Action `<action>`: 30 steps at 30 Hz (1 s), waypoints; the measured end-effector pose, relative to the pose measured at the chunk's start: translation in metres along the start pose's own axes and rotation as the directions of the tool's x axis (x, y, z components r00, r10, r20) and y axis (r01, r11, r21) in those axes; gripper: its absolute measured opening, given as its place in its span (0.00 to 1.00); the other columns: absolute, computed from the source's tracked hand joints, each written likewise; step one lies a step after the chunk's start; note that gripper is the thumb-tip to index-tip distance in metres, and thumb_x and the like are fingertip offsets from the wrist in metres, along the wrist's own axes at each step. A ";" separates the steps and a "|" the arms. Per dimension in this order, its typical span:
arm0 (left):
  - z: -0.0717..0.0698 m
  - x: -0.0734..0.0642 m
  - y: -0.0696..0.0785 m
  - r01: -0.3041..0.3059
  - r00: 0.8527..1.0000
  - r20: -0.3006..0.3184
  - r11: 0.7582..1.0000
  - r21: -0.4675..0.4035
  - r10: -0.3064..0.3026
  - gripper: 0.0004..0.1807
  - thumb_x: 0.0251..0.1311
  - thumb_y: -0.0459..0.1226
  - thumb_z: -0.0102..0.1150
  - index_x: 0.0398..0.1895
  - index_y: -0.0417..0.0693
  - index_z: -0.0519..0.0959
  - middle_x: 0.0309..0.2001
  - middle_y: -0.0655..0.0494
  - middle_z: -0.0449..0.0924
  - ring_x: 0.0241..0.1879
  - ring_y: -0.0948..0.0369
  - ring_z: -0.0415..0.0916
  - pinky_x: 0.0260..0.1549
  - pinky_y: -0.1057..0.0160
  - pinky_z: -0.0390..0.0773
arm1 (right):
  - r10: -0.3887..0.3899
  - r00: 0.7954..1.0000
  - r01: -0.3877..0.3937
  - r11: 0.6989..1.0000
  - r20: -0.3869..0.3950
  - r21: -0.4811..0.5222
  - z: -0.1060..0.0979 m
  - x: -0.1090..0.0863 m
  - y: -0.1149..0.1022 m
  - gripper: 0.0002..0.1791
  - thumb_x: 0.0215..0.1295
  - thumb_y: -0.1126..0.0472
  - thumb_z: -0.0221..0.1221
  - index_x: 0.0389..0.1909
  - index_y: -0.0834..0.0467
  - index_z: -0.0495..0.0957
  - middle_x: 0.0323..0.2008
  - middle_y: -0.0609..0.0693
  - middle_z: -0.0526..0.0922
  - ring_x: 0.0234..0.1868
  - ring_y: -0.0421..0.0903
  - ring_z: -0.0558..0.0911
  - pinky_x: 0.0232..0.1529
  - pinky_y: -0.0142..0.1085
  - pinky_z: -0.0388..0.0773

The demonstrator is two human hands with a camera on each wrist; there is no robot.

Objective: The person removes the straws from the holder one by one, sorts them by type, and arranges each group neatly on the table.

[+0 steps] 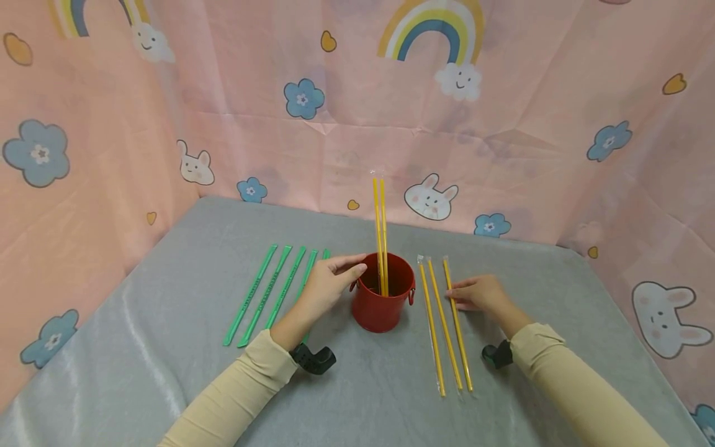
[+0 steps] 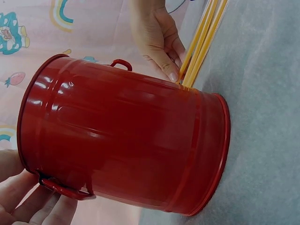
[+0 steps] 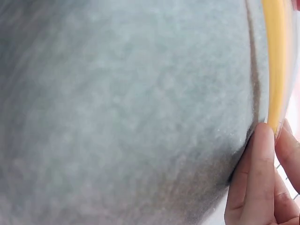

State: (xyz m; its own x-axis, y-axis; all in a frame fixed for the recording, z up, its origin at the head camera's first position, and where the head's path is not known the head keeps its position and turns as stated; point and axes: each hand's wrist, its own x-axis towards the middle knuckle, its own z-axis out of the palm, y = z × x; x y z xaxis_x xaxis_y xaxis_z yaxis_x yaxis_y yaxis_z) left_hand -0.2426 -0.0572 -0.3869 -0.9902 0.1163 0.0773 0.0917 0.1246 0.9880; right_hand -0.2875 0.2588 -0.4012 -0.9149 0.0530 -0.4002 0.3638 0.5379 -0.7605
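A red metal bucket with small side handles stands upright on the grey cloth, two yellow wrapped straws leaning inside it. My left hand holds the bucket's left rim, its fingers beside one handle in the left wrist view. To the bucket's right lie three yellow straws in clear wrappers. My right hand pinches the upper part of the rightmost yellow straw; in the right wrist view that straw runs up from between thumb and fingers. Its lower end appears to lie on the cloth.
Several green wrapped straws lie in a slanted row left of the bucket, partly covered by my left hand and forearm. Two other yellow straws lie between the bucket and my right hand. A pink patterned curtain closes the back and sides.
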 end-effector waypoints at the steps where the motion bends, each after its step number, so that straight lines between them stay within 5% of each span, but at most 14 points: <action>1: 0.000 0.000 0.000 0.003 1.000 0.000 1.000 -0.001 -0.003 0.18 0.65 0.40 0.64 0.57 0.48 0.83 0.57 0.50 0.84 0.49 0.61 0.78 0.36 0.68 0.70 | -0.002 1.000 0.002 1.000 -0.004 -0.005 0.000 0.000 0.000 0.26 0.65 0.62 0.66 0.58 0.74 0.76 0.26 0.45 0.85 0.24 0.35 0.83 0.30 0.31 0.84; 13: 0.001 -0.001 0.001 -0.002 1.000 0.002 1.000 0.001 0.002 0.18 0.65 0.40 0.64 0.57 0.48 0.83 0.56 0.50 0.84 0.48 0.61 0.78 0.34 0.68 0.70 | -0.040 0.999 0.038 0.998 -0.031 -0.043 0.001 0.002 0.002 0.23 0.64 0.63 0.67 0.53 0.75 0.78 0.25 0.45 0.85 0.25 0.34 0.81 0.29 0.30 0.84; 18: 0.001 -0.001 0.000 -0.003 1.000 0.008 1.000 0.002 0.003 0.18 0.65 0.40 0.64 0.57 0.48 0.83 0.57 0.50 0.84 0.47 0.63 0.77 0.33 0.68 0.69 | -0.082 0.994 0.075 0.993 -0.072 -0.091 -0.003 -0.001 -0.001 0.20 0.65 0.63 0.65 0.51 0.75 0.79 0.31 0.52 0.88 0.26 0.36 0.82 0.30 0.31 0.84; 26: 0.000 -0.002 0.000 -0.018 1.000 0.003 1.000 0.015 0.018 0.18 0.65 0.40 0.64 0.57 0.48 0.83 0.57 0.49 0.84 0.43 0.62 0.75 0.30 0.68 0.68 | -0.241 0.954 0.226 0.969 -0.177 -0.104 -0.010 -0.012 -0.027 0.20 0.71 0.60 0.59 0.55 0.72 0.79 0.52 0.67 0.84 0.46 0.55 0.88 0.48 0.42 0.85; 30: 0.000 -0.001 0.000 -0.025 1.000 -0.003 1.000 0.018 0.025 0.18 0.66 0.40 0.64 0.58 0.47 0.83 0.57 0.48 0.83 0.49 0.60 0.78 0.35 0.68 0.70 | -0.315 0.935 0.306 0.949 -0.164 -0.077 -0.010 -0.019 -0.043 0.23 0.71 0.56 0.59 0.57 0.69 0.78 0.55 0.67 0.82 0.51 0.53 0.87 0.50 0.40 0.83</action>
State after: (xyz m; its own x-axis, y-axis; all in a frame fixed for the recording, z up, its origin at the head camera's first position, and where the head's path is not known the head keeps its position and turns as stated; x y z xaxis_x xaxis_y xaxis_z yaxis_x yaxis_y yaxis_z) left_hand -0.2413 -0.0574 -0.3869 -0.9879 0.1163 0.1028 0.1187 0.1395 0.9831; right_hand -0.2871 0.2432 -0.3557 -0.9986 0.0178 -0.0508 0.0515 0.5917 -0.8045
